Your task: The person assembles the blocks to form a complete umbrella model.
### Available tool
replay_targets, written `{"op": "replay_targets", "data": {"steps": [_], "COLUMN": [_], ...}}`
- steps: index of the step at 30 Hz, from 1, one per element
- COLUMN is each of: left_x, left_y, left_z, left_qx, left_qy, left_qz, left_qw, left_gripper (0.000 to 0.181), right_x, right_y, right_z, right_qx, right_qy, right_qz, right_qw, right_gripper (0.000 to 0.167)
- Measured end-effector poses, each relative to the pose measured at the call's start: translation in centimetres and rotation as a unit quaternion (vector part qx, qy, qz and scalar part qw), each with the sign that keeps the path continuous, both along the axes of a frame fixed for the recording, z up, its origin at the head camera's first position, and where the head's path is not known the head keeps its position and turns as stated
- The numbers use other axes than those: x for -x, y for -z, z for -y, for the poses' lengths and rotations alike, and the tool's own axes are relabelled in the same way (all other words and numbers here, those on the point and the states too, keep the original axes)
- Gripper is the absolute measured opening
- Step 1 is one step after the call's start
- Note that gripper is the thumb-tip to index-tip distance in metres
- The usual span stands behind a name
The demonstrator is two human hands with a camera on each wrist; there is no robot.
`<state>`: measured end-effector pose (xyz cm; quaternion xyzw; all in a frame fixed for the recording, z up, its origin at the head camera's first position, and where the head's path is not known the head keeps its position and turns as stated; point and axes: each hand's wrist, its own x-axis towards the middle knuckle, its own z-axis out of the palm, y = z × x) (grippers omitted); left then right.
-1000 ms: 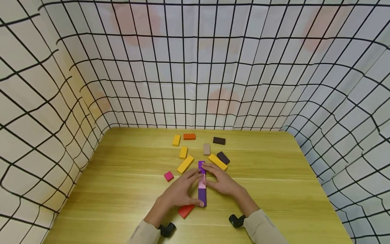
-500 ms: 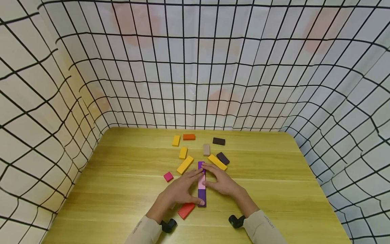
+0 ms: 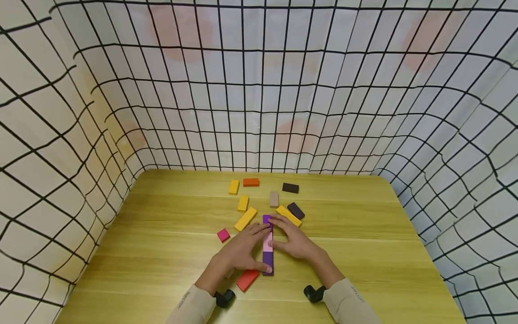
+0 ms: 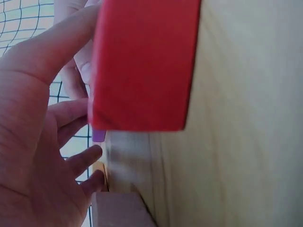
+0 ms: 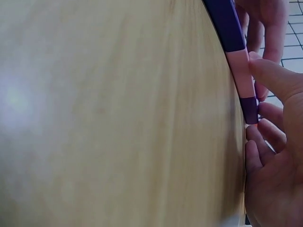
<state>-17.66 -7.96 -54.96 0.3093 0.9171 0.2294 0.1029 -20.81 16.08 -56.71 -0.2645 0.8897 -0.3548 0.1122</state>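
Two hands are bent over a straight row of three blocks set end to end on the wooden surface (image 3: 356,252): a violet block (image 3: 266,218) at the far end, a pink block (image 3: 267,245) in the middle, a dark purple block (image 3: 268,262) nearest the person. The left hand (image 3: 240,252) is spread along the row, its fingers loosely bent, thumb on the dark purple block and fingertips up by the violet one. The right hand (image 3: 297,240) is relaxed too, its thumb touching the side of the pink block and its index finger at the violet.

A red block (image 3: 247,281) lies just below the left hand; I can't tell whether they touch. A crimson block (image 3: 223,235) sits off to the left. Past the fingertips, a long yellow block (image 3: 246,219) slants on either side of the row, and a tan block (image 3: 274,199) lies straight beyond it.
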Motion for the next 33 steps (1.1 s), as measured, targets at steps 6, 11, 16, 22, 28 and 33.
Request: {"op": "replay_targets", "data": {"steps": [6, 11, 16, 22, 28, 33], "left_x": [0.20, 0.40, 0.33, 0.27, 0.30, 0.35], "left_y": [0.10, 0.12, 0.37, 0.48, 0.53, 0.58], "left_z": [-0.12, -0.13, -0.19, -0.27, -0.12, -0.11], "left_qx": [-0.010, -0.004, -0.002, -0.014, -0.018, -0.023], "left_qy": [-0.001, 0.002, 0.003, 0.002, 0.001, 0.002], "left_qz": [0.015, -0.006, -0.007, 0.006, 0.011, 0.011], "left_qw": [0.9998, 1.0000, 1.0000, 0.9999, 0.9998, 0.9997], "left_gripper": [0.120, 0.119, 0.118, 0.118, 0.120, 0.119], "right_x": [0.29, 0.43, 0.28, 0.19, 0.25, 0.19], "right_y": [-0.18, -0.39, -0.35, 0.05, 0.22, -0.02], "right_z": [-0.09, -0.10, -0.07, -0.09, 0.02, -0.05], "right_qx": [-0.006, -0.001, -0.001, -0.003, -0.008, -0.010], "right_qy": [-0.002, 0.003, 0.005, 0.012, 0.010, 0.014], "right_qz": [-0.009, -0.009, -0.003, 0.000, 0.005, 0.017], "right_qw": [0.9999, 1.0000, 1.0000, 0.9999, 0.9999, 0.9997], "right_gripper": [0.072, 0.072, 0.072, 0.075, 0.076, 0.073]}}
